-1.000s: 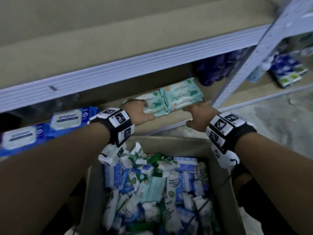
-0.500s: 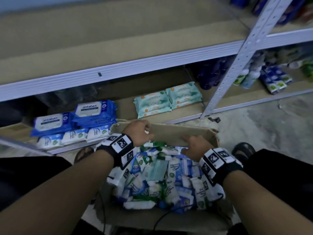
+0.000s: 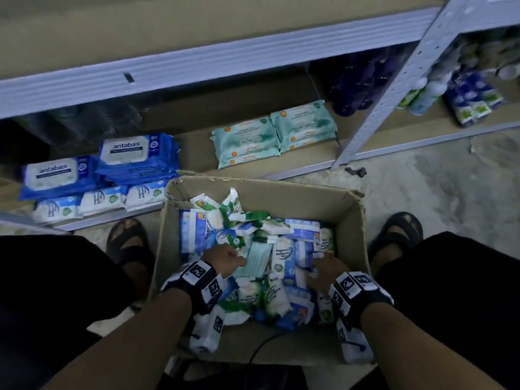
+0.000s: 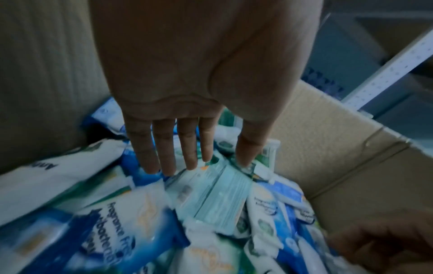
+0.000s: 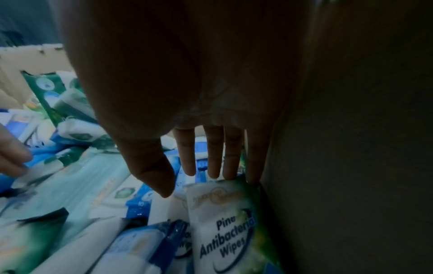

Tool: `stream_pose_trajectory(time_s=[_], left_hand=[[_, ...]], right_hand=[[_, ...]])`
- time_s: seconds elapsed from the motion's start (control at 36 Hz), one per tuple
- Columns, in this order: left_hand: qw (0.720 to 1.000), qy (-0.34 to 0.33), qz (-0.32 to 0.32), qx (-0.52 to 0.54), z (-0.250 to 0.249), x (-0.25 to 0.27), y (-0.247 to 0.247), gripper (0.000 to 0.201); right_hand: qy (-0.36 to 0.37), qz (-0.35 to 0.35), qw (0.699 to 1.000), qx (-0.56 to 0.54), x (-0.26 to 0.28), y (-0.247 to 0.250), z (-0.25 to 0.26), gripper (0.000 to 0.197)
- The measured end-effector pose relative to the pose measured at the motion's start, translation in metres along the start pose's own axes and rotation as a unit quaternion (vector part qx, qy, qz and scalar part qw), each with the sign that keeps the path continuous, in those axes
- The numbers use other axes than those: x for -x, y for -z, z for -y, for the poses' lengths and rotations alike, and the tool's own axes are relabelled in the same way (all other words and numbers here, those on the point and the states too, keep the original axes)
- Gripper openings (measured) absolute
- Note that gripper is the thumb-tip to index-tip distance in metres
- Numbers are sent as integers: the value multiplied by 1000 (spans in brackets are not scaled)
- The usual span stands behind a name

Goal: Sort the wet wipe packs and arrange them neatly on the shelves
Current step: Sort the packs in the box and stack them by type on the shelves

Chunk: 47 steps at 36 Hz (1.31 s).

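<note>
A cardboard box [image 3: 349, 220] on the floor is heaped with mixed wet wipe packs [image 3: 261, 249] still to be sorted, while on the bottom shelf [image 3: 194, 153] behind it only a few are placed: blue packs [image 3: 135, 156] stacked at left over a row of small white packs [image 3: 101, 199], and teal packs [image 3: 274, 133] stacked in two piles at centre, so most of the work appears left. Both hands reach down into the box: the left hand [image 3: 225, 261] has straight, slightly spread fingers [image 4: 187, 148] touching a teal pack [image 4: 211, 192] but gripping nothing. The right hand [image 3: 327, 270], beside the box's right wall, has straight fingers [image 5: 211, 153] touching the top of a pine antibacterial pack [image 5: 225, 228], also gripping nothing.
</note>
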<state>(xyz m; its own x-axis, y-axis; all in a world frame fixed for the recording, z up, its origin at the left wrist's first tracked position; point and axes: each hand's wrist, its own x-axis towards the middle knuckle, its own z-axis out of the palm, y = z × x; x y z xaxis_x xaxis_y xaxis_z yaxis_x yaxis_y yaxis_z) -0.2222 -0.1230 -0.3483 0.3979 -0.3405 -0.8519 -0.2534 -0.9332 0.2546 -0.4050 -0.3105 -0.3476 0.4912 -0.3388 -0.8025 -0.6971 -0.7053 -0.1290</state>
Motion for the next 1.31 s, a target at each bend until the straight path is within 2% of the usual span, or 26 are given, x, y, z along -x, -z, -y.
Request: stream_pose_trajectory(time_s=[0.08, 0.19, 0.25, 0.33, 0.39, 0.44, 0.5, 0.58, 0.69, 0.75, 0.83, 0.97, 1.06, 1.19, 1.25, 1.31], left_hand=[[999, 31, 21, 7, 6, -13, -12, 50], [999, 49, 9, 12, 5, -23, -19, 50], [998, 58, -6, 10, 4, -26, -22, 40], [996, 73, -42, 30, 1, -29, -29, 32], [994, 88, -48, 48, -1, -30, -35, 30], [991, 105, -53, 67, 0, -34, -42, 44], [987, 127, -43, 87, 0, -36, -47, 58], [982, 150, -31, 111, -4, -37, -47, 77], [979, 158, -7, 127, -1, -44, -42, 93], [980, 146, 3, 136, 4, -52, -41, 104], [980, 138, 5, 147, 10, -54, -41, 108], [987, 111, 2, 119, 10, -49, -39, 100], [988, 104, 8, 112, 8, -44, -37, 85], [992, 88, -7, 96, 12, -41, -36, 85], [992, 77, 0, 96, 12, -40, -37, 74], [992, 62, 1, 109, 10, -38, -36, 54]], right_hand=[[2, -7, 1000, 24, -4, -5, -4, 48], [-5, 6, 999, 33, -12, -3, 0, 42], [5, 21, 999, 41, -13, 1, 4, 40], [30, 4, 999, 40, -18, 5, 9, 33], [52, 31, 998, 22, -22, 5, 15, 29], [75, 80, 994, 9, -23, 2, 26, 33], [84, 103, 991, 17, -22, -7, 35, 45], [75, 102, 990, 62, -17, -23, 42, 57], [75, 101, 989, 80, -16, -29, 44, 67], [74, 93, 990, 73, -19, -29, 44, 69], [64, 89, 992, 61, -20, -29, 44, 68], [57, 93, 993, 44, -22, -28, 42, 55], [48, 101, 993, 48, -24, -29, 43, 50], [39, 103, 993, 42, -28, -25, 43, 46], [39, 108, 992, 53, -27, -22, 43, 44], [37, 100, 993, 57, -26, -22, 42, 39]])
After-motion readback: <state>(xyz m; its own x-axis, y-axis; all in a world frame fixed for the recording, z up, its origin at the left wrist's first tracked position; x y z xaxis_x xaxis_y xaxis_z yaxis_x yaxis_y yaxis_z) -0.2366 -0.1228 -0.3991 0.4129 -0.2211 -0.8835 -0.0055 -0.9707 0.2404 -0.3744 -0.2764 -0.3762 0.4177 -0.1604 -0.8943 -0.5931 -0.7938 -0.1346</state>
